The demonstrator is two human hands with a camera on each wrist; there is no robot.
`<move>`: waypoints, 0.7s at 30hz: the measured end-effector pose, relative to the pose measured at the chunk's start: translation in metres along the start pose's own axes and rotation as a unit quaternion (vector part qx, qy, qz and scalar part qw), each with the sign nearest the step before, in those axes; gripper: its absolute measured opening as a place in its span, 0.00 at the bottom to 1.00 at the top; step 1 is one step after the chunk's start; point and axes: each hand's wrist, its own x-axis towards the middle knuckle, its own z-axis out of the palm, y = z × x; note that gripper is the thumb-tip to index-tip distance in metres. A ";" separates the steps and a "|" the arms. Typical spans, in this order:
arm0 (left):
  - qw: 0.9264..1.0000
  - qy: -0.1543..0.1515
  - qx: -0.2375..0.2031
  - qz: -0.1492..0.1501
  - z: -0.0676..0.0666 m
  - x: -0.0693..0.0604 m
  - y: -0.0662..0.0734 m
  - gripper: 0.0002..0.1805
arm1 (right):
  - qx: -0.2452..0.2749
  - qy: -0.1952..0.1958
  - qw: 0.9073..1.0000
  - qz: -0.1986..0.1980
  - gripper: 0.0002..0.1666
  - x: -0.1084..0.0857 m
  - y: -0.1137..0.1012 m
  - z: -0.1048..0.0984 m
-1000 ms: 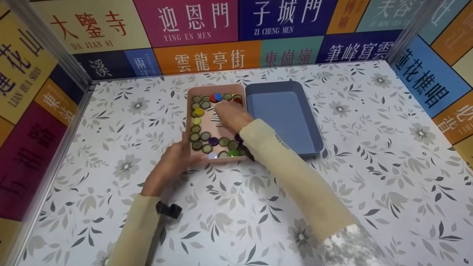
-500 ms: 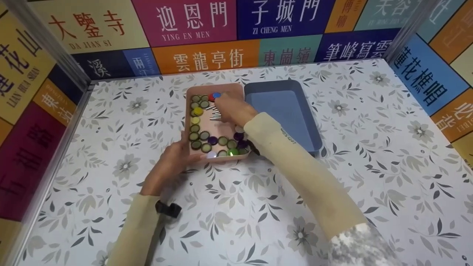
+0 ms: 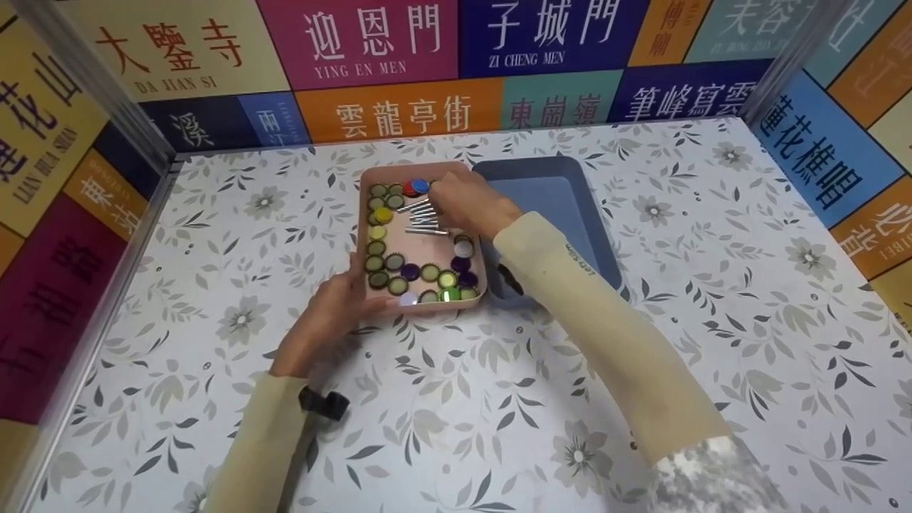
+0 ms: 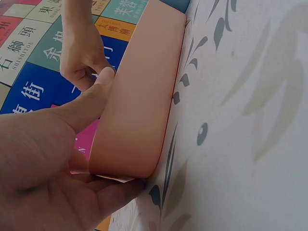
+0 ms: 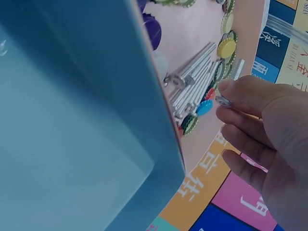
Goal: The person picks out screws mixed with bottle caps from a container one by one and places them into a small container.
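My left hand (image 3: 335, 308) holds the near left corner of a pink tray (image 3: 427, 309); in the left wrist view its thumb lies at the rim and the fingers at the lower corner. Inside the tray, bottle caps (image 3: 397, 286) line the edges, and several silver screws (image 3: 425, 219) lie in a loose bundle toward the far right. Above that bundle is my right hand (image 3: 467, 203). In the right wrist view, its thumb and index finger pinch a single screw (image 5: 237, 69), threaded end showing, raised over the tray. The other fingers are loosely bent.
A blue-grey tray (image 3: 605, 246) stands against the pink tray's right side, partly covered by my right forearm. Both sit on a table (image 3: 456, 399) with a leaf-print cover. Panels with large lettering (image 3: 399, 110) rise behind and at both sides.
My right hand has drawn back to the right from the screws, uncovering more of them and the caps along the right edge. The left hand stays at its corner.
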 end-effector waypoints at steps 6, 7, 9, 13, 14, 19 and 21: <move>1.000 0.003 -0.006 0.008 0.000 -0.002 0.000 0.57 | -0.008 0.006 1.000 0.000 0.07 -0.004 0.010 -0.002; 1.000 0.003 -0.005 0.007 0.000 -0.002 0.000 0.57 | -0.009 0.008 1.000 0.000 0.07 -0.004 0.012 -0.003; 1.000 0.004 -0.004 -0.001 0.001 -0.002 0.002 0.55 | -0.003 0.010 1.000 0.002 0.07 -0.005 0.015 -0.003; 1.000 0.005 -0.007 -0.017 0.002 -0.001 0.004 0.53 | 0.004 0.016 1.000 0.007 0.09 -0.008 0.022 -0.004; 1.000 0.005 -0.006 -0.017 0.002 -0.001 0.004 0.53 | 0.006 0.019 1.000 0.008 0.09 -0.009 0.024 -0.004; 1.000 0.004 -0.001 0.010 0.002 -0.002 0.003 0.53 | -0.001 0.037 0.999 0.007 0.09 -0.012 0.032 -0.004; 1.000 0.005 -0.002 0.024 0.001 -0.003 0.001 0.52 | -0.004 0.040 0.999 0.010 0.09 -0.014 0.034 -0.004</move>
